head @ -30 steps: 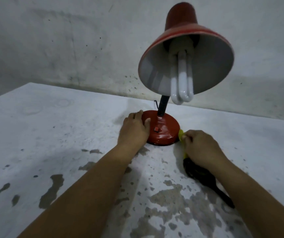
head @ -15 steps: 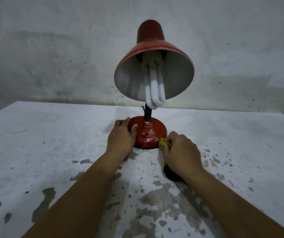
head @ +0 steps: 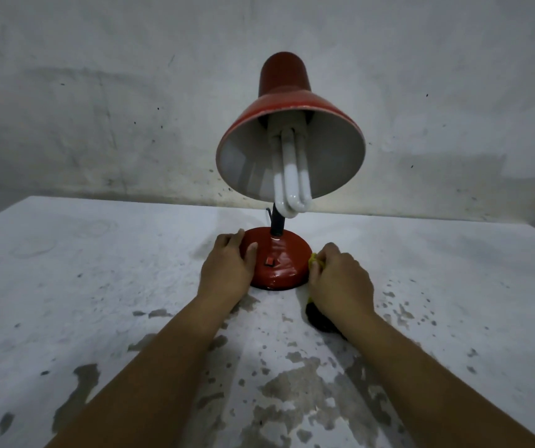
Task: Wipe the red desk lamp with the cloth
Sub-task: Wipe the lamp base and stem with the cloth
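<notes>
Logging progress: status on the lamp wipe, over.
Left hand braces lamp base. Right hand grips yellow cloth at base's right edge. Nothing in the way.

Lamp on table, hands either side of its base.

Dim, cool light, corners darker. Small glare patches on the lamp base. Soft shadows under the forearms on the desk. Wide-angle bowing at edges; focus fairly sharp.
</notes>
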